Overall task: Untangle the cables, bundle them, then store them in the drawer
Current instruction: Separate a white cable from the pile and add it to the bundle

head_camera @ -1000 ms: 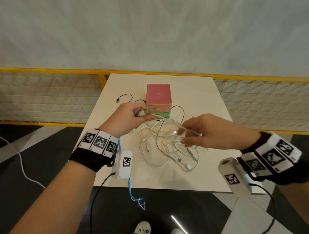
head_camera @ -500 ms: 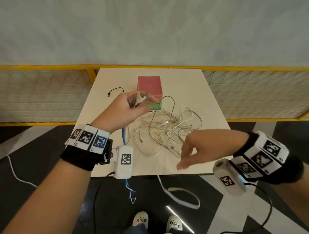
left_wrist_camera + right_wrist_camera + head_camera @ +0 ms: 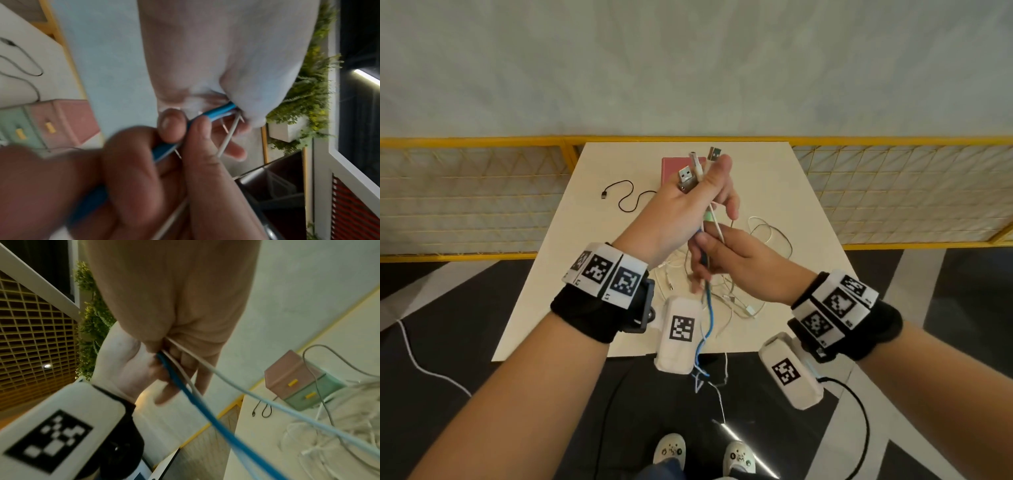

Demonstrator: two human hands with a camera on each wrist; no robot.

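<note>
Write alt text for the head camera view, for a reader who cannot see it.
A person's left hand grips several cable plugs upright above a white table, while the right hand just below pinches the blue cable and white cords hanging from it. More tangled white cables lie on the table, a black cable lies apart, and a pink drawer box stands behind.

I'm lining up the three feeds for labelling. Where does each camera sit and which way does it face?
Head: worn on the head, looking forward and down at the table; both forearms and shoes show.
Left wrist: along the left hand at the blue cable.
Right wrist: along the right hand toward the drawer box.
Shared: all show both hands, the cable and the box.
</note>
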